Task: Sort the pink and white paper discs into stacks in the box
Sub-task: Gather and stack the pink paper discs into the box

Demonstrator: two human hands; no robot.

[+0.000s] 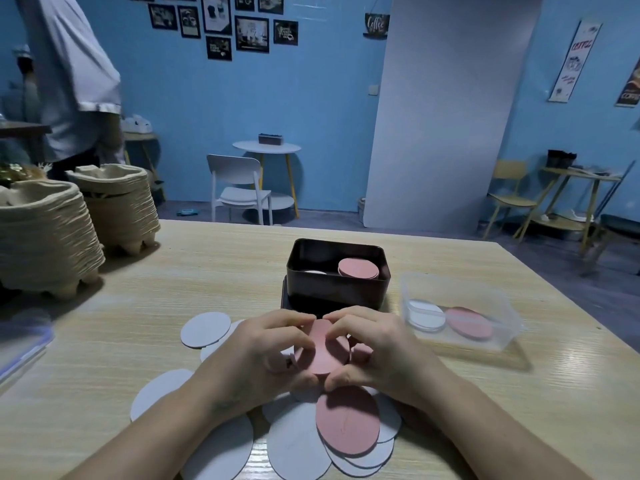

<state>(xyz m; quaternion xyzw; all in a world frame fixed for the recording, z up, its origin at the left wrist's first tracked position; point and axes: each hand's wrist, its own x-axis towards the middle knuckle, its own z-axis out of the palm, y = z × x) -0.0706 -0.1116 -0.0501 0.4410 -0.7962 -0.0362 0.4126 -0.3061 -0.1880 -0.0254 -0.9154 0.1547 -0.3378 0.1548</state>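
Note:
My left hand (263,355) and my right hand (377,348) together hold a small stack of pink discs (323,351) by its edges, just above the table and in front of the black box (332,289). Inside the box, a pink stack (357,268) stands on the right and a low white stack (315,272) on the left. Loose white discs (206,330) and one pink disc (346,424) lie scattered on the table under and around my hands.
A clear plastic tub (460,306) at the right holds a white and a pink disc. Two piles of pulp trays (45,233) stand at the back left. A plastic folder (20,344) lies at the left edge. A person stands at the far left.

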